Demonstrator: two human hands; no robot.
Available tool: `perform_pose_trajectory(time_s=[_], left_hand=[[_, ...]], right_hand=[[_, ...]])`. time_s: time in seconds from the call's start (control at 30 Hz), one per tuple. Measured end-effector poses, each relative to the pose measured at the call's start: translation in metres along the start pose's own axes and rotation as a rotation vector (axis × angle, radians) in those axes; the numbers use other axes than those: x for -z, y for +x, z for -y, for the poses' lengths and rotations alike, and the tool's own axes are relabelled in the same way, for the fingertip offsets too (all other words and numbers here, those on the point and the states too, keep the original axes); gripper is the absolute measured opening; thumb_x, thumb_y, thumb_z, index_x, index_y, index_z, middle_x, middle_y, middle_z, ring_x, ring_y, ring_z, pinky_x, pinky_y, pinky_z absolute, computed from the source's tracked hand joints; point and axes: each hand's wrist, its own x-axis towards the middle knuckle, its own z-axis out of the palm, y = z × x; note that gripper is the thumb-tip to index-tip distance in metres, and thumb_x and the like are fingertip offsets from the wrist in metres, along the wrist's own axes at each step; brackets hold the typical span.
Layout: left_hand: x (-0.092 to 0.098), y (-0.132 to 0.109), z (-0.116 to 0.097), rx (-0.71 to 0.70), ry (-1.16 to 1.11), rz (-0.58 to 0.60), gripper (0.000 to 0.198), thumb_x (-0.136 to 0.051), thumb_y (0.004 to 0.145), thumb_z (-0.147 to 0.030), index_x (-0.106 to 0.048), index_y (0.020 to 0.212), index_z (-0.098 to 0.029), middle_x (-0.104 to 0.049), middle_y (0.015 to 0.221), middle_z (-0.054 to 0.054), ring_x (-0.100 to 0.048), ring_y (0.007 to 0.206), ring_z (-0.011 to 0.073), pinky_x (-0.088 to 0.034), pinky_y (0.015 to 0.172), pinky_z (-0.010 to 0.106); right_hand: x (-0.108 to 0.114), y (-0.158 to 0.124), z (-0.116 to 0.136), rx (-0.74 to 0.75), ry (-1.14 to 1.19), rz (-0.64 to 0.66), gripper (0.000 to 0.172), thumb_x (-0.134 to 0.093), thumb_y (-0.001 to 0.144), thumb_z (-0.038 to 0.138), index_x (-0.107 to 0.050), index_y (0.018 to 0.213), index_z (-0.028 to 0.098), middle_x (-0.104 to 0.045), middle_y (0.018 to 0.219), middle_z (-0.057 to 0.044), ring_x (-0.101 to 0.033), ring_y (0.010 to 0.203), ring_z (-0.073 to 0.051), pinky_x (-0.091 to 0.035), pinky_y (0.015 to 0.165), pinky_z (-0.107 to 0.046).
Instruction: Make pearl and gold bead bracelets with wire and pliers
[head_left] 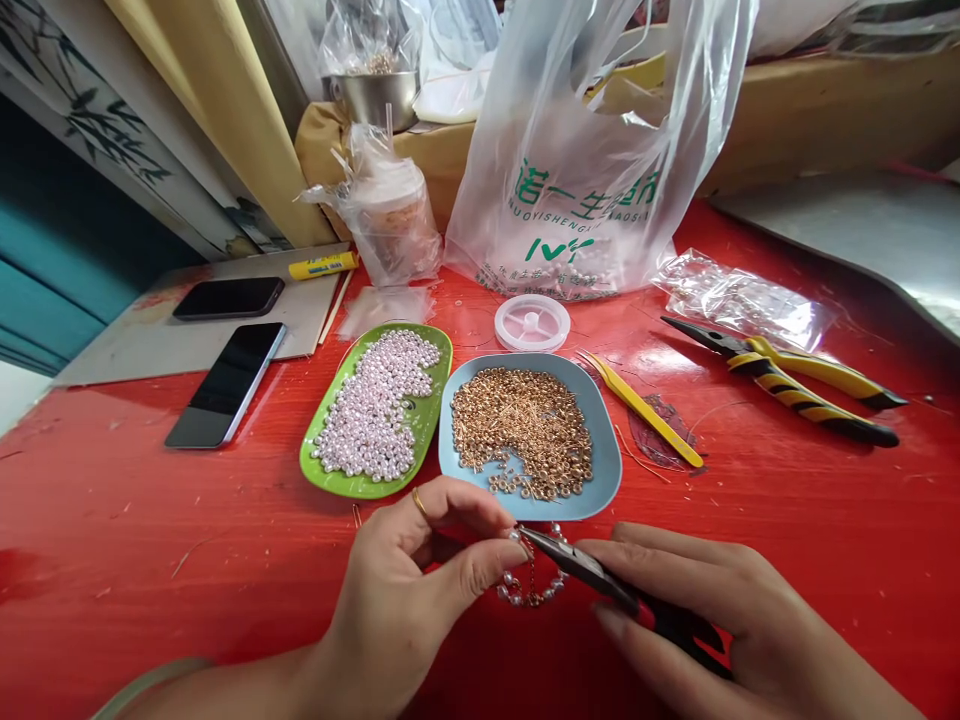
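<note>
Near the front edge of the red table (750, 480), the left hand (405, 590) pinches a short pearl-and-chain piece (532, 585) between thumb and fingers – digits closed on it. Right hand (720, 620) grips dark pliers (600, 575), fingers wrapped on the handles; the pliers' tip meets the piece just below the blue dish (607, 460) of gold rings. Green dish (315, 455) of pearls lies beside it to the left. Yellow tweezers (645, 410), yellow-handled pliers (802, 385), a thread spool (532, 323) and two phones (225, 385) lie apart – untouched
</note>
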Motion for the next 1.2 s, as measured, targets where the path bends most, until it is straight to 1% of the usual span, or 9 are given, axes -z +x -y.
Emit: perform_pose_trajectory(time_s=[0.1,0.23,0.5,0.6,0.7,0.77,0.87,1.03,1.2], left_hand=[[-0.0011,0.0028,-0.0018,0.057,-0.109,0.020,0.013,-0.073,0.064,-0.007,-0.065,0.065,-0.017,-0.068,0.059,-0.005,-0.063,0.050,0.0060,-0.054,0.051,0.010],[-0.0009,0.0056,-0.0023,0.071,-0.170,0.047,0.017,-0.071,0.065,-0.002,-0.066,0.069,-0.019,-0.074,0.072,-0.004,-0.069,0.062,0.0075,-0.056,0.059,0.010],[0.0010,0.0026,-0.0011,-0.027,-0.134,0.082,0.026,-0.064,0.071,0.004,-0.068,0.075,-0.022,-0.077,0.086,-0.005,-0.071,0.081,0.0080,-0.054,0.073,0.008],[0.0018,0.0016,0.0000,-0.070,-0.115,0.102,0.031,-0.061,0.073,0.005,-0.069,0.080,-0.025,-0.076,0.089,-0.007,-0.071,0.085,0.0080,-0.055,0.077,0.010],[0.0028,0.0009,0.0012,-0.097,-0.072,0.126,0.035,-0.062,0.074,0.004,-0.070,0.086,-0.027,-0.076,0.092,-0.008,-0.070,0.085,0.0078,-0.055,0.078,0.010],[0.0034,0.0006,0.0019,-0.102,-0.042,0.134,0.036,-0.063,0.074,0.004,-0.071,0.087,-0.029,-0.075,0.093,-0.009,-0.070,0.085,0.0074,-0.054,0.077,0.009],[0.0039,0.0002,0.0024,-0.120,0.006,0.121,0.036,-0.064,0.073,0.002,-0.071,0.088,-0.030,-0.075,0.093,-0.010,-0.070,0.082,0.0065,-0.054,0.076,0.008],[0.0050,-0.0003,0.0020,-0.171,0.079,0.102,0.035,-0.067,0.073,-0.001,-0.071,0.091,-0.031,-0.075,0.094,-0.008,-0.069,0.076,0.0059,-0.054,0.072,0.008],[0.0044,-0.0002,0.0016,-0.222,0.124,0.069,0.035,-0.068,0.071,-0.001,-0.071,0.091,-0.030,-0.076,0.094,-0.007,-0.069,0.074,0.0070,-0.055,0.071,0.009]], right_hand=[[-0.0001,-0.0004,0.0003,-0.030,0.017,0.013,0.032,-0.041,0.079,0.010,-0.068,0.079,0.027,-0.065,0.057,0.002,-0.056,0.039,-0.011,-0.046,0.038,-0.020],[-0.0004,-0.0004,0.0000,-0.045,0.011,0.037,0.029,-0.040,0.078,0.009,-0.062,0.068,0.025,-0.062,0.053,0.002,-0.056,0.041,-0.011,-0.046,0.040,-0.019],[-0.0005,0.0008,-0.0017,-0.081,0.059,0.097,0.028,-0.042,0.075,0.008,-0.062,0.067,0.024,-0.060,0.054,0.003,-0.056,0.043,-0.011,-0.046,0.041,-0.019],[-0.0017,-0.0012,-0.0034,-0.066,0.084,0.065,0.032,-0.043,0.074,0.006,-0.067,0.079,0.027,-0.062,0.058,0.004,-0.057,0.044,-0.011,-0.045,0.041,-0.018],[-0.0031,-0.0033,-0.0052,-0.034,0.068,0.022,0.039,-0.046,0.074,0.006,-0.068,0.093,0.031,-0.063,0.063,0.004,-0.057,0.045,-0.011,-0.046,0.041,-0.019],[-0.0036,-0.0040,-0.0061,-0.016,0.066,0.008,0.042,-0.045,0.073,0.005,-0.068,0.097,0.032,-0.064,0.064,0.004,-0.058,0.046,-0.011,-0.046,0.042,-0.019],[-0.0032,-0.0039,-0.0065,-0.017,0.070,0.010,0.043,-0.045,0.073,0.005,-0.069,0.097,0.031,-0.065,0.065,0.004,-0.061,0.049,-0.012,-0.047,0.043,-0.019],[-0.0004,-0.0024,-0.0047,-0.078,0.050,0.069,0.040,-0.046,0.073,0.005,-0.070,0.094,0.029,-0.067,0.064,0.002,-0.068,0.064,-0.015,-0.049,0.044,-0.018],[0.0015,-0.0011,-0.0031,-0.089,0.026,0.076,0.037,-0.045,0.072,0.006,-0.071,0.087,0.029,-0.069,0.064,0.002,-0.068,0.062,-0.015,-0.050,0.043,-0.018]])
